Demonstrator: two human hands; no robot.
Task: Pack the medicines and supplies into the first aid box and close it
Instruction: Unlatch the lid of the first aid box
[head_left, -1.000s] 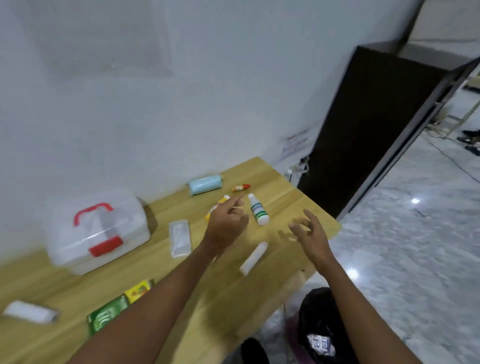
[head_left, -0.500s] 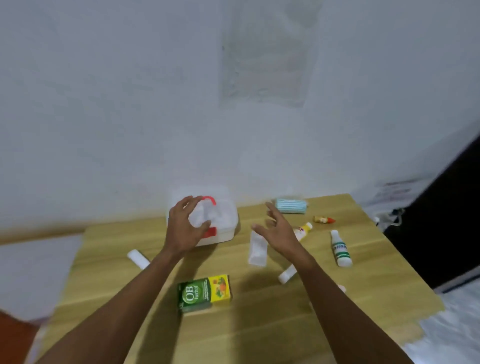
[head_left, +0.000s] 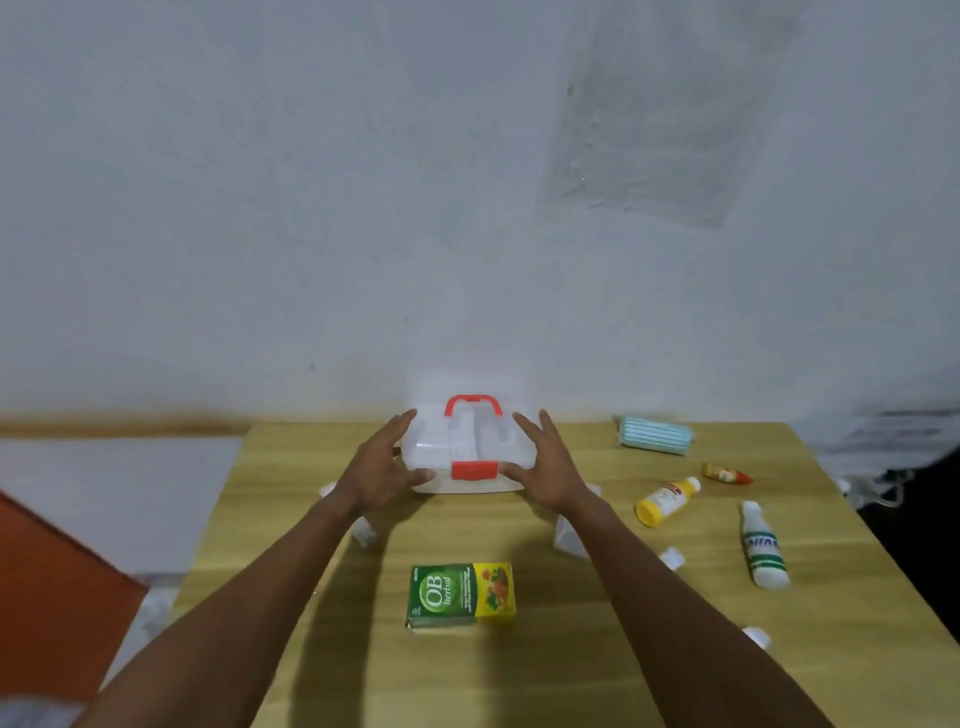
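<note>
Beside first aid box (head_left: 470, 447), right hand (head_left: 546, 470) now joins left hand (head_left: 381, 470), both grips apart.

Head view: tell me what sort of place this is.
Likely a plain indoor room, perhaps a home or office: a bare painted wall, a wooden table against it, and a first aid box with loose medicines such as an OB herbal box lying on the table.

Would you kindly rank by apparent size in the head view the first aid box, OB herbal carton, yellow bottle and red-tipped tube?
1. first aid box
2. OB herbal carton, though nearer the camera
3. yellow bottle
4. red-tipped tube
</note>
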